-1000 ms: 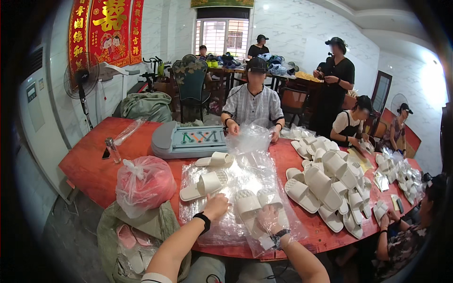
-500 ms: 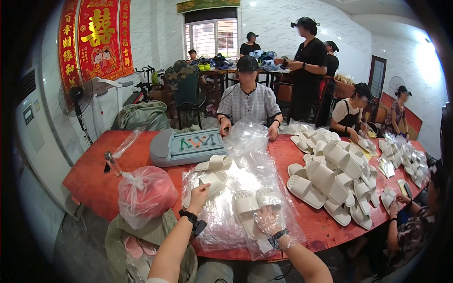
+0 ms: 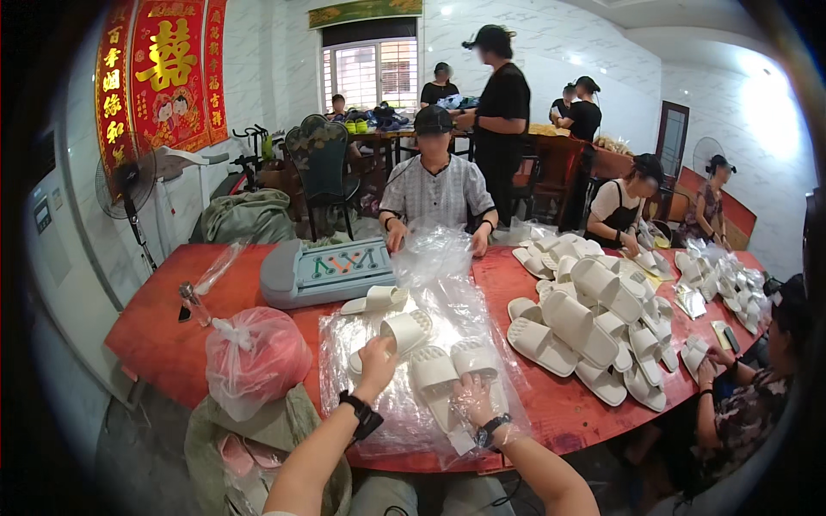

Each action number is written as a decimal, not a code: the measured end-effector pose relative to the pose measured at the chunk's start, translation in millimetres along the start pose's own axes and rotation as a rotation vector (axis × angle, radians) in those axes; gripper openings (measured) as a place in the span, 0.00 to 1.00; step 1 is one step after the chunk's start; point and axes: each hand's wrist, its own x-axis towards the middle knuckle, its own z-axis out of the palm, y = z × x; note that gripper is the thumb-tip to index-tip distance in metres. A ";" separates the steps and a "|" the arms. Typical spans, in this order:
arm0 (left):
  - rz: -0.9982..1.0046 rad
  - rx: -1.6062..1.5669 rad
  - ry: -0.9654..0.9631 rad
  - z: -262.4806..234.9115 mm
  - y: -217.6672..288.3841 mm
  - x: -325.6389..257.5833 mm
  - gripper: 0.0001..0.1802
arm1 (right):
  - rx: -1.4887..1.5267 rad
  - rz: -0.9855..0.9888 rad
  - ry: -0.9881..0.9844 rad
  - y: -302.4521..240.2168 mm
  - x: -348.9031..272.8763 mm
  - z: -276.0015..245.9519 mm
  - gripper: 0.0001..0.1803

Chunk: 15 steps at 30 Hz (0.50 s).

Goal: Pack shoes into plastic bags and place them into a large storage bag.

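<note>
My left hand (image 3: 377, 365) is closed around a white slipper (image 3: 408, 330) and holds it tilted just over the table. Inside a clear plastic bag (image 3: 509, 397), my right hand (image 3: 471, 399) rests on a slipper (image 3: 475, 358) with its fingers curled against it. This slipper's mate (image 3: 433, 370) lies beside it on the left, toe away from me. Another white slipper (image 3: 377, 299) lies beyond my left hand. Clear plastic sheets or bags (image 3: 344, 334) are spread under these slippers.
A large slipper pile (image 3: 581, 328) covers the table's right side. A grey-blue case (image 3: 331, 273) and knotted pink bag (image 3: 258, 357) stand left, near a small bottle (image 3: 194, 303). Opposite, a person (image 3: 439, 191) handles clear plastic. Another person (image 3: 740, 391) works at the right edge.
My left hand has brought its slipper rightward, closer to the pair at my right hand. My right hand stays on its slipper. The standing person behind has shifted left, and the view has moved slightly.
</note>
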 end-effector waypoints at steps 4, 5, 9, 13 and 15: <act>0.165 -0.072 -0.063 -5.2 54.8 -74.2 0.30 | 0.330 0.189 0.104 -6.1 -7.4 -14.5 0.13; -0.004 -0.160 -0.125 1.2 50.1 -96.4 0.33 | 0.199 0.115 0.171 -9.4 -9.4 -5.2 0.13; -0.449 -0.590 -0.269 8.2 89.3 -149.4 0.39 | 0.037 0.006 0.299 -11.7 -17.8 0.7 0.14; -0.745 -1.152 -0.409 -7.8 118.7 -158.9 0.31 | 0.030 -0.005 0.190 -26.5 -29.1 -24.9 0.16; -0.690 -1.282 -0.533 -8.5 118.7 -162.1 0.31 | 0.046 0.016 0.104 -28.6 -36.3 -40.3 0.17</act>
